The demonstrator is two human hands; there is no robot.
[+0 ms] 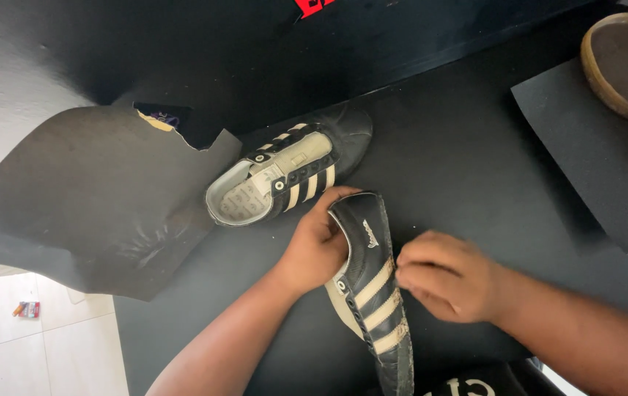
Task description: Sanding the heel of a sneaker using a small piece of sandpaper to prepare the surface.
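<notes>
Curling its fingers around the striped shoe's [372, 293] heel, the left hand [318, 246] grips while the right hand [446, 277] pinches its side.

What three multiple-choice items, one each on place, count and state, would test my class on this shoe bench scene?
1. Where does the second striped shoe lie?
A. Beyond the held shoe, on the black table
B. On the tiled floor
C. Inside a box

2. How many pale stripes show on the side of the held shoe?
A. One
B. Three
C. Six

3. How is the held shoe gripped?
A. Left hand at its heel opening, right hand at its side
B. Untouched
C. Right hand only

Answers: A, it rests on the table past the hands; B, three bands show; A, both hands touch it.
</notes>
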